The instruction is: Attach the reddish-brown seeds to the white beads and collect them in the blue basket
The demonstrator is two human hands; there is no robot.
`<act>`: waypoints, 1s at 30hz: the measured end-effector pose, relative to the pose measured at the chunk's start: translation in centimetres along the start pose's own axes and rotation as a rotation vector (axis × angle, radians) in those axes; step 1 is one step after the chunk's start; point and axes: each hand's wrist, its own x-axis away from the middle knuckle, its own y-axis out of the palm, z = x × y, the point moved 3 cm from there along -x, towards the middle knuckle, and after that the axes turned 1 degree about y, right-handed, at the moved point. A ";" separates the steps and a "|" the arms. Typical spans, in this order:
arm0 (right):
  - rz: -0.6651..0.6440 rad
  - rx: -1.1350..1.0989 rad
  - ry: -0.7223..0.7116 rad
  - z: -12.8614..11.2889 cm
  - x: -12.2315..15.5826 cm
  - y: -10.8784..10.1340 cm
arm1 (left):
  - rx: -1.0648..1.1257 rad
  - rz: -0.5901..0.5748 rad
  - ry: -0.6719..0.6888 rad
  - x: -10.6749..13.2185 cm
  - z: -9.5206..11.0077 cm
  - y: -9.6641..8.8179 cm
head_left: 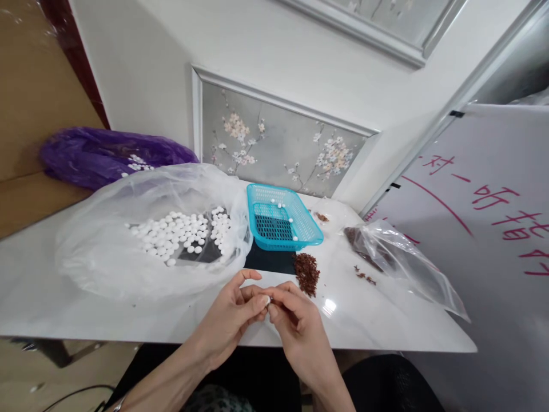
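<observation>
My left hand and my right hand meet over the near edge of the white table, fingertips pinched together. Between them sits a small white bead, pinched by my left fingers. My right fingers press against it with something tiny I cannot make out. Just beyond my right hand lies a heap of small reddish-brown pieces. A blue plastic basket with a few white beads stands behind it. A clear plastic bag spread open at the left holds several white beads.
A second clear bag with brown pieces lies at the right. A purple plastic bag sits at the back left. A whiteboard with red writing leans at the right. A flower-patterned panel is behind the table.
</observation>
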 end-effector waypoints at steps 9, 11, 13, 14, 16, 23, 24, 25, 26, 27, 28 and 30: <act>0.077 0.130 -0.048 0.0 0.1 0.0 | -0.072 -0.019 0.011 0.2 0.4 0.6; 0.115 0.157 -0.066 0.0 0.2 0.2 | -0.083 -0.019 0.011 0.2 0.3 0.6; 0.140 0.171 -0.082 0.1 0.3 0.3 | -0.090 -0.019 0.013 0.2 0.2 0.5; 0.142 0.166 -0.081 0.1 0.3 0.4 | -0.088 -0.021 0.013 0.2 0.2 0.5; 0.120 0.123 -0.057 0.1 0.3 0.3 | -0.068 -0.016 0.003 0.2 0.2 0.5; -0.003 -0.010 0.008 -0.2 0.1 0.2 | 0.029 -0.015 -0.037 0.0 0.4 0.2; 0.002 -0.005 0.008 -0.2 0.1 0.2 | 0.032 -0.015 -0.035 -0.1 0.3 0.2; 0.012 0.001 0.008 -0.2 0.0 0.2 | 0.030 -0.014 -0.031 0.0 0.2 0.2; 0.028 0.007 0.007 -0.1 0.0 0.2 | 0.027 -0.012 -0.024 0.0 0.0 0.2; 0.043 0.012 0.004 -0.1 0.1 0.2 | 0.021 -0.011 -0.014 0.1 -0.2 0.3; 0.060 0.020 -0.004 0.0 0.1 0.1 | 0.009 -0.010 0.000 0.2 -0.3 0.5; 0.094 0.053 -0.032 0.1 0.1 -0.4 | -0.039 -0.006 0.030 0.6 -0.2 0.8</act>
